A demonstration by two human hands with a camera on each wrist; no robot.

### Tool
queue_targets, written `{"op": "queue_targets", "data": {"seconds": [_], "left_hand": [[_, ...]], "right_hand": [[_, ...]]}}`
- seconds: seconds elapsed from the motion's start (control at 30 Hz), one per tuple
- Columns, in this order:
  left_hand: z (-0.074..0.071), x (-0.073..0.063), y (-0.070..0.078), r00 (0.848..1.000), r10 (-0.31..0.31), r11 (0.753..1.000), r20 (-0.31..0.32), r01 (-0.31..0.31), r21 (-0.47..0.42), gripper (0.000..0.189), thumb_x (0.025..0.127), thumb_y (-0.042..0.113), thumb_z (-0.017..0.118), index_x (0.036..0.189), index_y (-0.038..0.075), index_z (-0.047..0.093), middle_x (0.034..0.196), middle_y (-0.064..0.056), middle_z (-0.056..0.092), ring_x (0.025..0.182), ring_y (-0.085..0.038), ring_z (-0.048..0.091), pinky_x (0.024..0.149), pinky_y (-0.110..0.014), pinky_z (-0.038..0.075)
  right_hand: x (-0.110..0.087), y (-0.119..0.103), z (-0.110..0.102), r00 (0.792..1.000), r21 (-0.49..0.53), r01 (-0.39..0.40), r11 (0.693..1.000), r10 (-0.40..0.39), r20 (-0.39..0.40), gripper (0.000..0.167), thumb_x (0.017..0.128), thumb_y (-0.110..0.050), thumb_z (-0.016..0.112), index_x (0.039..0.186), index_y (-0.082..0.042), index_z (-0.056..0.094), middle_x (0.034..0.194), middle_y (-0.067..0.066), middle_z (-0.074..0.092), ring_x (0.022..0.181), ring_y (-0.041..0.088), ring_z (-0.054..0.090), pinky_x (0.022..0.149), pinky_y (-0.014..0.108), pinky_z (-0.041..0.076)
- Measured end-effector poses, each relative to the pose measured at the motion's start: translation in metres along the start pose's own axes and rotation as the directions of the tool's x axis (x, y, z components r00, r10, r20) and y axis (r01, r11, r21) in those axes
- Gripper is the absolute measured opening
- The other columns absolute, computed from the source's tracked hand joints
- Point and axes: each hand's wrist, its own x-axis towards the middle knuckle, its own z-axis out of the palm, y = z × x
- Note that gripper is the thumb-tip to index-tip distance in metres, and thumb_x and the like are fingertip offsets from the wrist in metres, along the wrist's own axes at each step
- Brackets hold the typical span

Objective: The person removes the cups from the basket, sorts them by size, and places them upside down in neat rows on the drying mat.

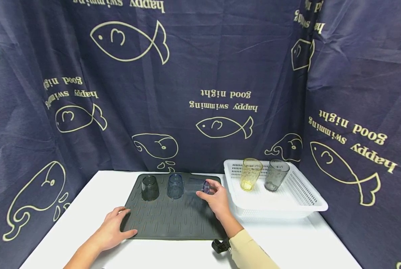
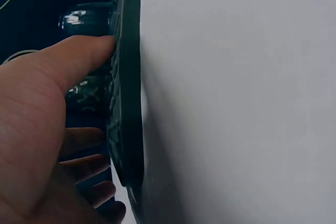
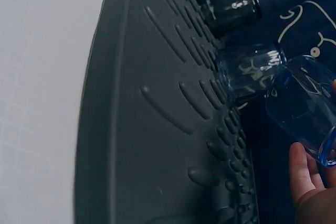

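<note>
My right hand (image 1: 217, 198) pinches a clear bluish drinking glass (image 3: 302, 103) by its thick-bottomed end. The glass lies on its side in the grip, its mouth toward the left, over the right back part of a dark grey ribbed drying mat (image 1: 173, 220). To its left, a blue glass (image 1: 175, 186) and a dark grey glass (image 1: 150, 188) stand upside down on the mat. My left hand (image 1: 109, 229) rests at the mat's front left corner, thumb along the front edge and fingers relaxed at the left side.
A white perforated plastic basket (image 1: 274, 213) stands right of the mat on the white table (image 1: 99, 190). Inside it are a yellow glass (image 1: 251, 175) and a grey glass (image 1: 276, 175), both mouth up. A dark blue curtain (image 1: 187, 82) with fish drawings hangs behind and at both sides.
</note>
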Motion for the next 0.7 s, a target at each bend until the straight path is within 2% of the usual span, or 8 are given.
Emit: {"op": "queue_targets", "data": {"seconds": [0.1, 0.33, 0.7], "left_hand": [[-0.002, -0.002, -0.003, 0.999, -0.016, 1.0, 0.043, 0.016, 0.008, 0.089, 0.08, 0.046, 0.084, 0.139, -0.012, 0.052, 0.146, -0.035, 0.044, 0.133, -0.06, 0.042, 0.104, -0.069, 0.043], [-0.003, -0.004, -0.005, 0.997, -0.019, 0.999, 0.07, 0.017, 0.028, 0.094, 0.082, 0.051, 0.08, 0.141, -0.015, 0.047, 0.149, -0.043, 0.038, 0.136, -0.065, 0.036, 0.107, -0.073, 0.038], [-0.003, 0.003, -0.009, 0.988, -0.076, 0.99, 0.132, 0.059, 0.125, 0.102, 0.084, 0.063, 0.072, 0.145, -0.014, 0.043, 0.15, -0.042, 0.039, 0.139, -0.066, 0.034, 0.111, -0.076, 0.03]], "right_hand": [[0.003, 0.0, 0.0, 1.0, -0.013, -0.008, 1.0, 0.008, 0.001, 0.063, 0.077, -0.01, 0.089, 0.134, 0.001, 0.063, 0.128, 0.019, 0.064, 0.111, 0.033, 0.064, 0.077, 0.018, 0.055], [0.011, 0.005, 0.0, 1.0, -0.04, 0.01, 0.999, -0.011, -0.008, 0.063, 0.077, -0.015, 0.09, 0.133, -0.003, 0.065, 0.126, 0.017, 0.065, 0.11, 0.03, 0.065, 0.08, 0.023, 0.057], [0.023, 0.007, 0.001, 0.999, -0.118, 0.04, 0.992, -0.044, -0.032, 0.061, 0.077, -0.016, 0.089, 0.132, -0.003, 0.065, 0.124, 0.019, 0.067, 0.109, 0.033, 0.064, 0.091, 0.038, 0.056]]}}
